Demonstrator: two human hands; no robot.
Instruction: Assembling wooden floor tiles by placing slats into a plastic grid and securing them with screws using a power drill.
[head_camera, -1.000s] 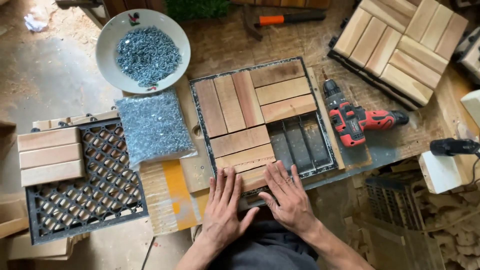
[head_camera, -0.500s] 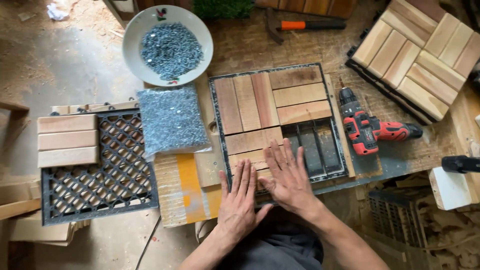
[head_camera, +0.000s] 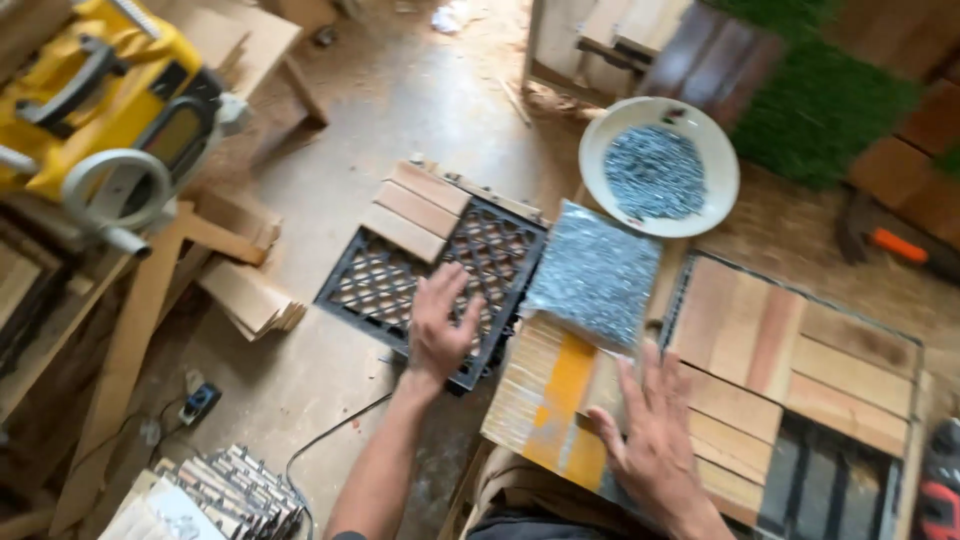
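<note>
My left hand hovers open, fingers spread, over the near corner of a black plastic grid tile that lies on the floor with three wood slats at its far end. My right hand rests flat and open on the bench, across the edge of a second black grid tile mostly covered with wood slats. Between the hands lies a board with a yellow stripe. A clear bag of screws sits beyond it, and a white bowl of screws farther back.
A yellow machine stands at upper left with loose wood offcuts beside it. A stack of grid pieces lies at lower left. A red drill shows at the right edge. Green turf lies at the back.
The view has swung left. My left hand left the slatted tile and moved out over the floor grid tile. My right hand stays near the slatted tile's edge.
</note>
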